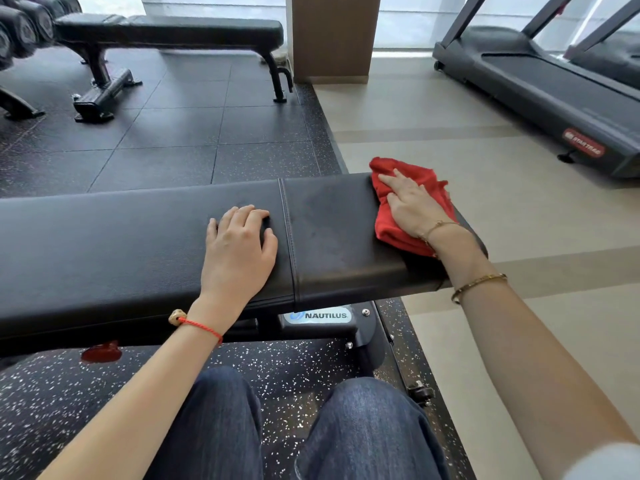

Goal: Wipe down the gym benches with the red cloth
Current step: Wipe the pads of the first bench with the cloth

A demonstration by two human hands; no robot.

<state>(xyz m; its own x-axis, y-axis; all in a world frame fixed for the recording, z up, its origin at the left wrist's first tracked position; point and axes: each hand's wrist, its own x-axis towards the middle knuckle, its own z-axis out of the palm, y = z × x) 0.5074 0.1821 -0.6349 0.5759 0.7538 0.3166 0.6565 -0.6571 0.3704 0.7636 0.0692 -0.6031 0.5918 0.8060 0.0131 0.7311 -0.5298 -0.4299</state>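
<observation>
Treadmill (540, 84) far right; second bench (166, 32) behind, well apart. Near bench (138, 244) spans the foreground. Red cloth (391, 226) lies on its right end, right hand (414, 202) pressing it flat, fingers straight. Left hand (239, 247) rests on the pad, fingers loosely bent, holding nothing.

Bright daylight came through the window (214, 3) behind the far bench (166, 31). Edges bent outward; dumbbells (24, 29) beside that bench blurred.
</observation>
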